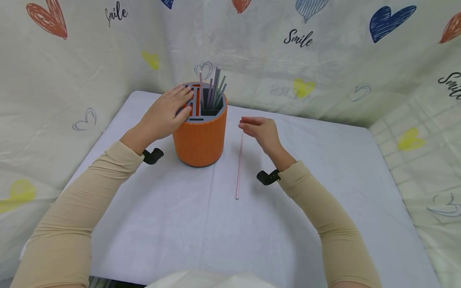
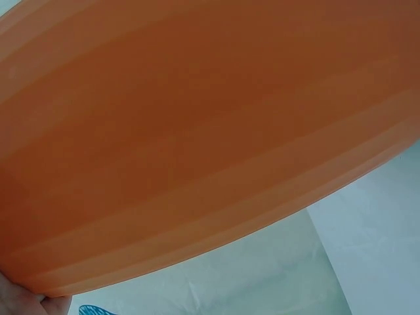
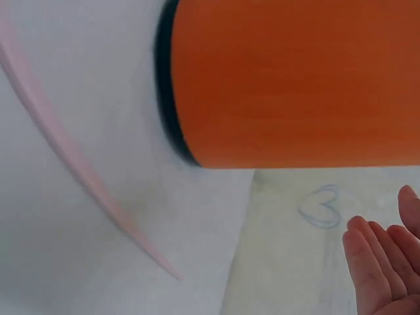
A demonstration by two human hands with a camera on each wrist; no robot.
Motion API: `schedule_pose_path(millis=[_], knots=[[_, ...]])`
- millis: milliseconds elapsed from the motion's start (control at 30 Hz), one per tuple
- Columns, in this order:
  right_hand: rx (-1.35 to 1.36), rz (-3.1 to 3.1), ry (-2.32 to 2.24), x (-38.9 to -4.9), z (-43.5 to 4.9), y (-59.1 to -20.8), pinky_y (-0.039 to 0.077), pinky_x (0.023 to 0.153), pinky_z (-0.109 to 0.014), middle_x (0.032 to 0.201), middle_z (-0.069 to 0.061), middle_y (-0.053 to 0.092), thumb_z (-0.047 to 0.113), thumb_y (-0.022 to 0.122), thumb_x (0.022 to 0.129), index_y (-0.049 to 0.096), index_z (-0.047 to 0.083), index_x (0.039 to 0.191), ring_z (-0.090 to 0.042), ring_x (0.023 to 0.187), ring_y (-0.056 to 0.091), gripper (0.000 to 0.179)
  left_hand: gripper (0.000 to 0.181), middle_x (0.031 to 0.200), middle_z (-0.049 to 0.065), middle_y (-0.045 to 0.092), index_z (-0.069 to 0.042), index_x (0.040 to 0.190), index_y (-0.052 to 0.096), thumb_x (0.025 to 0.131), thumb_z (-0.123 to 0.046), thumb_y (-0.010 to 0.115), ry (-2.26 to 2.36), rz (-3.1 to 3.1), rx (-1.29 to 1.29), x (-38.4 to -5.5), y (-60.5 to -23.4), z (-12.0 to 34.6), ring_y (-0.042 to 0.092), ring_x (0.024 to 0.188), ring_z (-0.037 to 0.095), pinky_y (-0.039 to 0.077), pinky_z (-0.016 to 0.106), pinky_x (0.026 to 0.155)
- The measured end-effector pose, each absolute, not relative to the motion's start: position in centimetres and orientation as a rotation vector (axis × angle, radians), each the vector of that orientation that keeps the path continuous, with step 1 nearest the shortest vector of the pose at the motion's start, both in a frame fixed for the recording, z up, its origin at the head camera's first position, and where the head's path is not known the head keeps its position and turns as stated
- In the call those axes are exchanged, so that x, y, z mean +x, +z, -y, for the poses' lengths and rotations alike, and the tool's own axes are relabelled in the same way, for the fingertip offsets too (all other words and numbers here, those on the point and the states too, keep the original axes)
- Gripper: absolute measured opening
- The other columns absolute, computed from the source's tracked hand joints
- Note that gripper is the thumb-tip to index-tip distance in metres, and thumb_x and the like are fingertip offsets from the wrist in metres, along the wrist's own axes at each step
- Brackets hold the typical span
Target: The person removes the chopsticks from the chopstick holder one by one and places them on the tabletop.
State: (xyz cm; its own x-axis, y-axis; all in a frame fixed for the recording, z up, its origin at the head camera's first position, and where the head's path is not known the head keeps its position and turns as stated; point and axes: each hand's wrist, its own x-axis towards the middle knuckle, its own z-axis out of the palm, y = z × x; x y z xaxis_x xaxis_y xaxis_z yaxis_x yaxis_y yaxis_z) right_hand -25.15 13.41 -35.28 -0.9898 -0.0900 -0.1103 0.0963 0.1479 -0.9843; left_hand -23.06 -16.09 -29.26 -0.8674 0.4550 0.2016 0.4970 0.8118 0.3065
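A round orange utensil holder [image 1: 199, 144] stands upright on the table, its grey top [image 1: 209, 119] cut with narrow slots and a larger opening. Several thin sticks [image 1: 215, 90], greyish, greenish and one pink, lean in that opening. My left hand [image 1: 163, 114] rests on the left part of the top with fingers extended; in the left wrist view the holder's side hides most of it. To the right lies a thin pink stick [image 1: 239, 168] on the table. Above its far end hovers my right hand [image 1: 264, 132], fingers together and thumb apart, holding nothing in the right wrist view.
A white cloth covers the table [image 1: 216, 224]. Behind it and at both sides hangs a pale curtain [image 1: 252, 52] printed with hearts and words. Each wrist carries a small black camera mount, like the right one [image 1: 268, 177].
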Motion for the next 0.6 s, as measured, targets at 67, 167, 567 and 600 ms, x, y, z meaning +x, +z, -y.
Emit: schedule_pose_path(millis=[67, 167, 567, 600], knots=[[-0.051, -2.28, -1.995, -24.8, -13.1, -34.3, 0.054, 0.085, -0.025, 0.105, -0.005, 0.07, 0.022, 0.075, 0.078, 0.068, 0.007, 0.111, -0.016, 0.096, 0.067, 0.038, 0.054, 0.153, 0.009, 0.024, -0.007, 0.146, 0.028, 0.099, -0.034, 0.03, -0.532, 2.88, -0.756, -23.0, -29.2, 16.1, 0.012, 0.144, 0.023, 0.008, 0.038, 0.119], [-0.116, -2.331, -2.005, -24.4, -12.7, -32.8, 0.053, 0.087, -0.025, 0.102, -0.002, 0.071, 0.026, 0.076, 0.076, 0.069, 0.01, 0.111, -0.013, 0.095, 0.067, 0.039, 0.054, 0.153, 0.009, 0.024, -0.006, 0.146, 0.028, 0.099, -0.034, 0.029, -0.53, 2.882, -0.763, -23.0, -29.2, 16.1, 0.012, 0.144, 0.024, 0.008, 0.038, 0.119], [-0.325, -2.338, -2.138, -23.3, -9.8, -27.9, 0.052, 0.091, -0.026, 0.102, -0.004, 0.071, 0.022, 0.079, 0.073, 0.07, 0.009, 0.109, -0.013, 0.1, 0.065, 0.039, 0.055, 0.154, 0.01, 0.022, -0.006, 0.146, 0.027, 0.1, -0.034, 0.028, -0.526, 2.891, -0.779, -23.0, -29.1, 16.2, 0.01, 0.144, 0.024, 0.007, 0.039, 0.119], [-0.336, -2.332, -2.153, -23.3, -9.6, -27.7, 0.052, 0.09, -0.026, 0.102, -0.005, 0.071, 0.021, 0.079, 0.073, 0.071, 0.009, 0.109, -0.013, 0.1, 0.065, 0.039, 0.054, 0.153, 0.01, 0.022, -0.006, 0.146, 0.027, 0.1, -0.034, 0.028, -0.529, 2.889, -0.782, -23.0, -29.1, 16.2, 0.01, 0.144, 0.024, 0.007, 0.039, 0.119]])
